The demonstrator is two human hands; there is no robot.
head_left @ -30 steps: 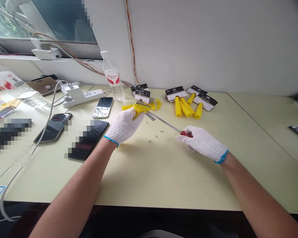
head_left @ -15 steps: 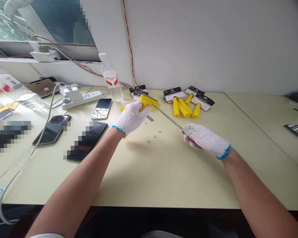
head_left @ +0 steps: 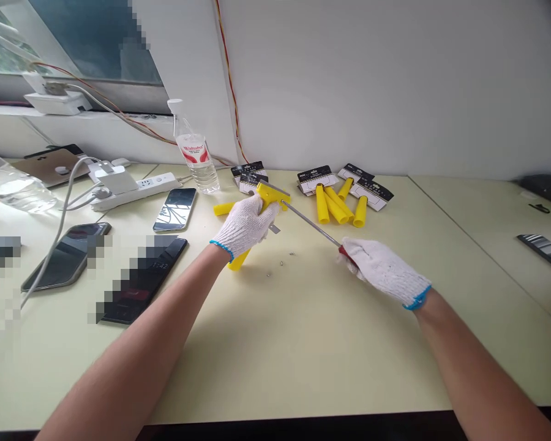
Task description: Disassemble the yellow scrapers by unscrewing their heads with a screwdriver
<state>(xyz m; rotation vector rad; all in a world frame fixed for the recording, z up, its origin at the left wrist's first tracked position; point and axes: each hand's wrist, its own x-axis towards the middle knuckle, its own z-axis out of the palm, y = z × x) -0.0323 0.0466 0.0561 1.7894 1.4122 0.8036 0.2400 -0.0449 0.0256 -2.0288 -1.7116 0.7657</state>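
Observation:
My left hand [head_left: 245, 226], in a white knit glove, is closed around a yellow scraper [head_left: 270, 193] whose head points up and away. The scraper's yellow handle shows below the palm. In my gloved right hand [head_left: 379, 266] is a long screwdriver [head_left: 314, 226] with a red grip, its tip touching the side of the scraper head. A small metal blade [head_left: 274, 228] lies just beyond my left fingers. Several tiny screws [head_left: 281, 263] are scattered on the table between my hands. Another yellow tube-like handle [head_left: 224, 209] lies behind my left hand.
Several yellow handles [head_left: 335, 205] with black-and-white cards [head_left: 315, 177] lie at the back. A water bottle [head_left: 195, 153] stands near the wall, left of more cards [head_left: 249, 174]. Phones [head_left: 175, 209], a power strip [head_left: 138, 190] and a white cable occupy the left side.
The camera view has shifted slightly, so table objects sit a little further left. Both hands keep their holds, with the screwdriver tip still at the scraper head; more of the scraper's handle shows below my left hand.

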